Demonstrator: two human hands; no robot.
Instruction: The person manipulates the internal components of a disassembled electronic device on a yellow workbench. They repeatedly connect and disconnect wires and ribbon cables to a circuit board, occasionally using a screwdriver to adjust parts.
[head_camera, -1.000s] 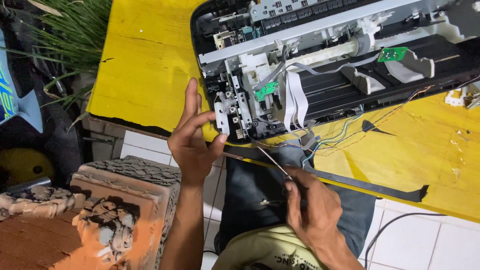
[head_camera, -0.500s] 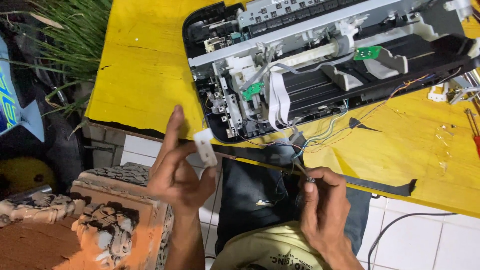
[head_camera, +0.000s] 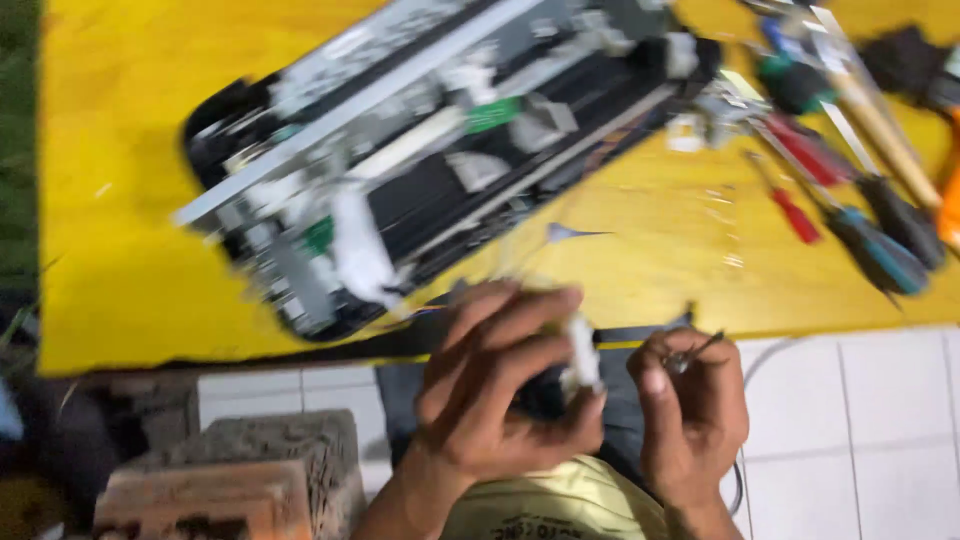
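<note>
Left hand (head_camera: 490, 400) with its grip clamped on a small white plastic part (head_camera: 581, 355), right hand (head_camera: 690, 400) pinching a thin metal tool (head_camera: 697, 350) just beside it, both near the yellow counter (head_camera: 130, 200) edge, the opened printer (head_camera: 420, 150) lying farther off, screwdrivers (head_camera: 850, 210) at far right.

One opened printer (head_camera: 420, 170) lies on one yellow bench (head_camera: 130, 120). Two hands show: the left hand (head_camera: 490, 400) with one small white part (head_camera: 582, 355), the right hand (head_camera: 695, 400) with one thin metal tool (head_camera: 695, 352). At least four screwdrivers (head_camera: 860, 230) lie blurred at the right, and two rough blocks (head_camera: 260, 470) stand below.
</note>
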